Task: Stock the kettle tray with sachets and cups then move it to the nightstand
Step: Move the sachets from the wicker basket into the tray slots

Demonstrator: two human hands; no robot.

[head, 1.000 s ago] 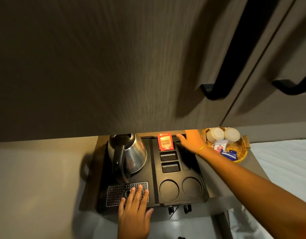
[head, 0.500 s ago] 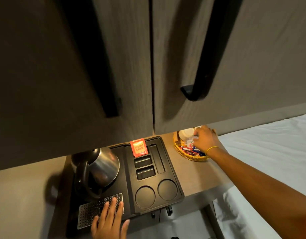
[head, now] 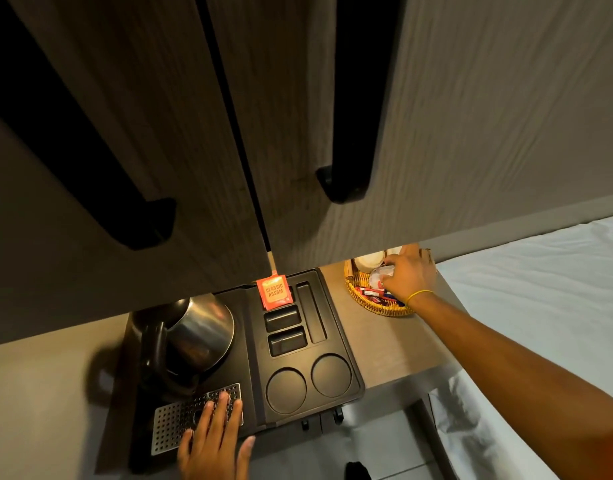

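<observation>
The black kettle tray lies on a brown shelf, with a steel kettle on its left half. An orange tea sachet stands in the tray's top slot. The two round cup wells hold nothing. My left hand rests flat, fingers spread, on the perforated drip grate. My right hand reaches into a woven basket at the right, fingers closed on a white sachet. White cups and coloured sachets lie in the basket.
Dark cupboard doors with black bar handles hang low over the shelf and hide its back part. A bed with white sheets lies at the right. The shelf's front edge runs just below the tray.
My right hand left the tray's long slot and went right into the basket, closing on a white sachet. The view swung right and up. My left hand stayed on the grate.
</observation>
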